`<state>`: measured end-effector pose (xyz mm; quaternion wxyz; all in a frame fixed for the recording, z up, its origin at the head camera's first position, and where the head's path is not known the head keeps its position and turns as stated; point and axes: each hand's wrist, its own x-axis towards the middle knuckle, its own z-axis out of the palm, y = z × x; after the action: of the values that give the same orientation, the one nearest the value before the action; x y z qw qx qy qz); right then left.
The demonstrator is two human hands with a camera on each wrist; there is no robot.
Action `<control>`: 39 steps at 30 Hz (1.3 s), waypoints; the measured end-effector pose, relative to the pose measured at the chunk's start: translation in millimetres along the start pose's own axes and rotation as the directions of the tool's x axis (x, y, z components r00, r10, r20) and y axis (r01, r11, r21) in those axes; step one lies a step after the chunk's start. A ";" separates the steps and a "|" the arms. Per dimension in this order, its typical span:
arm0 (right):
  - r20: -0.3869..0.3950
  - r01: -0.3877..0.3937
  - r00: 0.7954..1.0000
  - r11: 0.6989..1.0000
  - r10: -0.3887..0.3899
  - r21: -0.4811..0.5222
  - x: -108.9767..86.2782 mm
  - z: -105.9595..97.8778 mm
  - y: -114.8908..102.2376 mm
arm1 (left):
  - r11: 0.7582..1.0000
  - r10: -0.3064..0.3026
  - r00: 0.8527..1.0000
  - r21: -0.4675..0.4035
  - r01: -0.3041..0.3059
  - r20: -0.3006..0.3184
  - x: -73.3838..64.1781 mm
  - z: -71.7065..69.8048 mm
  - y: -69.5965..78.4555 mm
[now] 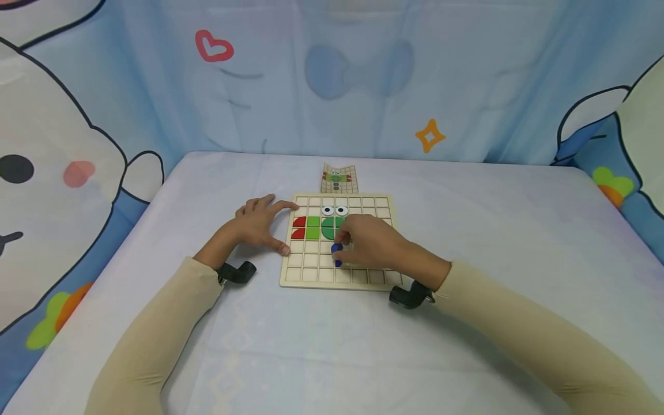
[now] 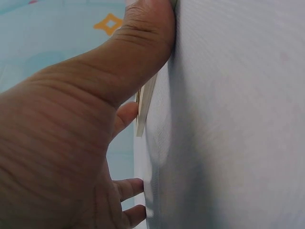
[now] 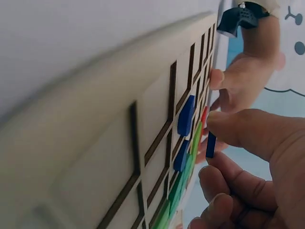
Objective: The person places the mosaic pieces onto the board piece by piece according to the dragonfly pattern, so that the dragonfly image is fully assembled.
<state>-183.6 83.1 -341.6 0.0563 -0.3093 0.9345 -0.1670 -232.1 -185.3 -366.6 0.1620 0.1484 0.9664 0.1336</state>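
A wooden grid board (image 1: 311, 275) lies flat on the table. My left hand (image 1: 254, 225) rests at its left side, fingers spread, with the thumb and index fingertip touching the edge. My right hand (image 1: 370, 239) is over the middle of the board. Between its thumb and index finger it pinches a thin blue tile (image 3: 211, 144), held just off the grid. Two other blue tiles (image 3: 186, 116) sit in cells below the green ones. Red quarter-round tiles (image 1: 299, 221), light green squares (image 1: 313, 227), dark green curved tiles (image 1: 328, 227) and two eye tiles (image 1: 327, 211) fill cells higher up; the right hand hides some cells.
A small curled pattern card (image 1: 339, 183) stands behind the board, showing a similar coloured figure on a grid. White cloth (image 1: 290, 346) covers the table. A blue printed curtain (image 1: 358, 115) hangs behind it. Each wrist carries a black camera (image 1: 238, 272).
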 end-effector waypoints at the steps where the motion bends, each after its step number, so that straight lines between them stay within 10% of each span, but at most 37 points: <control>1: 0.009 -0.013 1.000 1.000 0.013 -0.002 4.2 1.1 -1.0 | 1.000 -0.001 1.000 0.002 0.001 0.000 0.2 0.4 -0.1; 39: 0.095 -0.093 0.990 0.990 0.102 -0.103 23.9 1.3 -5.6 | 1.000 -0.001 1.000 -0.014 0.002 0.013 -0.1 -1.2 -0.1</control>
<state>-199.4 64.2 -340.9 0.0958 -0.2736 0.9516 -0.1022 -232.5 -185.7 -365.5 0.1696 0.1474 0.9644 0.1393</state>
